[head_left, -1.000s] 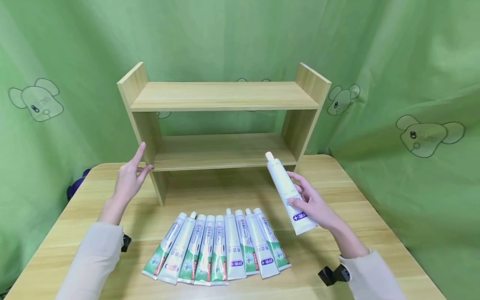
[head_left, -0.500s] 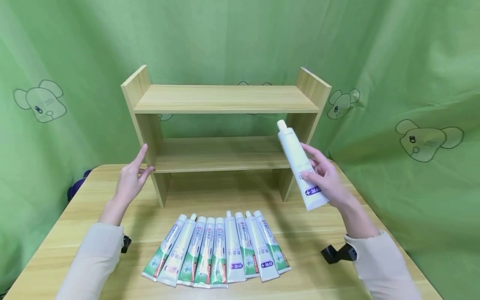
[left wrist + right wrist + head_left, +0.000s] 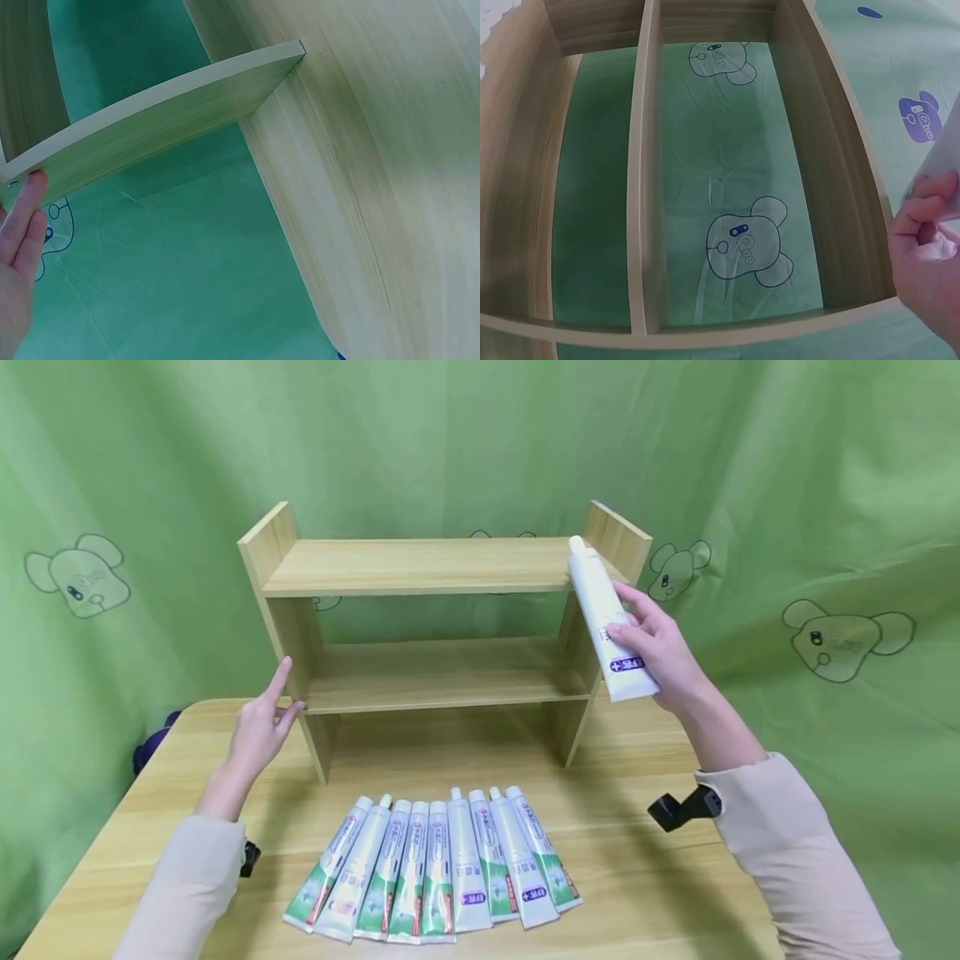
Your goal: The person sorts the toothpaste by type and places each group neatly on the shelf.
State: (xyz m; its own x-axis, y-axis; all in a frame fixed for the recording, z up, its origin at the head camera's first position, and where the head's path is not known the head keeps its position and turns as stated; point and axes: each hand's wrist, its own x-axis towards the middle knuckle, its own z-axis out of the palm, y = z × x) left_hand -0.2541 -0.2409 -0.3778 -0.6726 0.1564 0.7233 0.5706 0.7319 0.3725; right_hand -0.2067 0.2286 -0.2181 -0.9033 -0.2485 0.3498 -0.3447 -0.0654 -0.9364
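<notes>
My right hand (image 3: 660,647) grips a white toothpaste tube (image 3: 606,622) with a purple label, thumb in front and fingers behind, cap up and tilted left. In the head view it overlaps the right end of the wooden shelf unit (image 3: 420,568), near the top board. In the right wrist view, part of that hand (image 3: 930,240) shows at the right edge. My left hand (image 3: 258,727) touches the unit's left side panel by the middle board, index finger straight. Two straight fingers (image 3: 31,196) rest against the panel in the left wrist view.
Several toothpaste tubes (image 3: 411,868), some green and white, some white with purple labels, lie fanned out on the wooden table (image 3: 637,902) before the unit. A green curtain (image 3: 450,443) hangs behind and at both sides. Something dark purple (image 3: 153,743) sits beyond the table's left edge.
My right hand has lifted the toothpaste tube up and slightly right, from below the middle board to the height of the top board. My left hand stays at the left panel.
</notes>
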